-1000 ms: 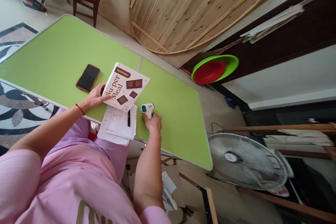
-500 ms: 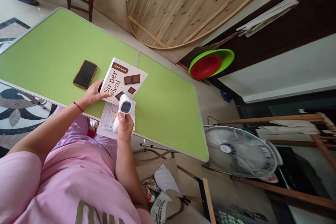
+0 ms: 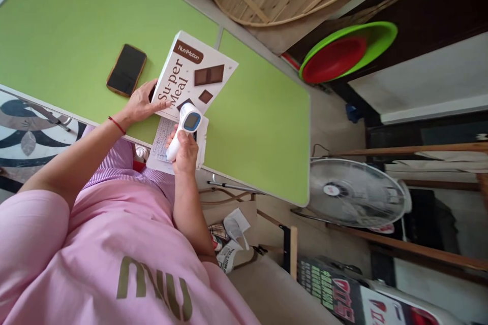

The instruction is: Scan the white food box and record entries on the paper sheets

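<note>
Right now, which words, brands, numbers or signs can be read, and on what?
"NutriMotion": white box.
"Su-per Meal": same white box, brown letters.
Paper: handwriting too small.
Thermometer: no readable digits on screen.
Shirt: large letters, not surely readable.
Fan: hub mark too small.
Dark box: green and red print, too blurred.
White packet: print too small.

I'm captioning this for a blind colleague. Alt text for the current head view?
A person's right hand holds a white thermometer in front of a box labelled Su-per Meal, which the left hand holds. Papers lie at the near edge of a green table, a phone farther left.
</note>
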Tool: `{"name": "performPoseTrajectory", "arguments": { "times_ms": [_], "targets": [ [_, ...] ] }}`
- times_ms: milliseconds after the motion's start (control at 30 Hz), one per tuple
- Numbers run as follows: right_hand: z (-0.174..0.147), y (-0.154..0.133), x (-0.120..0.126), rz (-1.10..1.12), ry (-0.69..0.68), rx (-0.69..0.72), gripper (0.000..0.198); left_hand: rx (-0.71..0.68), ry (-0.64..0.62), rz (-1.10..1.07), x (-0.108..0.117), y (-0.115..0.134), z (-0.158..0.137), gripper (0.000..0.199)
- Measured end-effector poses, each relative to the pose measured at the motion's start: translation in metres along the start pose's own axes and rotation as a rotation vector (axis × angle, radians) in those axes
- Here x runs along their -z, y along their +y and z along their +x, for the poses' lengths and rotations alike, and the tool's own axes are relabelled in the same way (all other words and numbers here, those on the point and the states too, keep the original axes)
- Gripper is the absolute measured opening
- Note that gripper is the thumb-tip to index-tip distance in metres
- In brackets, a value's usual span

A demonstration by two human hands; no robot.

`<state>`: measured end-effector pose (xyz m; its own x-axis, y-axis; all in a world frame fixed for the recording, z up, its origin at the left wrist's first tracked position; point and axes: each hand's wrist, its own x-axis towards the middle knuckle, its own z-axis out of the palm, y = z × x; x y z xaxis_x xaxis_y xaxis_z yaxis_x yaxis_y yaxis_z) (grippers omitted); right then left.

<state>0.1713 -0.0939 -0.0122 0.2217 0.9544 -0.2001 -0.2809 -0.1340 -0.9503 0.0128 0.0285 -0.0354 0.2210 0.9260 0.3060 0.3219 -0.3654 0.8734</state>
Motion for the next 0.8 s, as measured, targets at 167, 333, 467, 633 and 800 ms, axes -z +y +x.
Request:
{"name": "performPoseTrajectory", "arguments": {
  "times_ms": [167,333,467,633,800],
  "targets": [
    [0.0001,-0.0008,0.0025,0.009,-0.001,-0.019,0.045,-0.013,0.016,-0.012,-0.003,-0.0043,0.0024,0.084],
    [0.0002,0.0011,0.0015,0.063,0.011,0.03,0.041,-0.051,0.022,-0.032,-0.0042,-0.0052,0.004,0.08],
    [0.001,0.0026,0.0025,0.041,0.015,0.024,0.042,-0.045,0.022,-0.035,-0.0058,-0.0081,0.0063,0.084],
    [0.0015,0.0046,0.0053,0.012,-0.016,0.017,0.048,-0.041,0.019,-0.035,-0.006,-0.0102,0.0071,0.084],
    [0.0007,0.0069,0.0044,0.038,-0.03,0.015,0.046,-0.054,0.032,-0.019,-0.0052,-0.0103,0.0066,0.087]
  ]
}}
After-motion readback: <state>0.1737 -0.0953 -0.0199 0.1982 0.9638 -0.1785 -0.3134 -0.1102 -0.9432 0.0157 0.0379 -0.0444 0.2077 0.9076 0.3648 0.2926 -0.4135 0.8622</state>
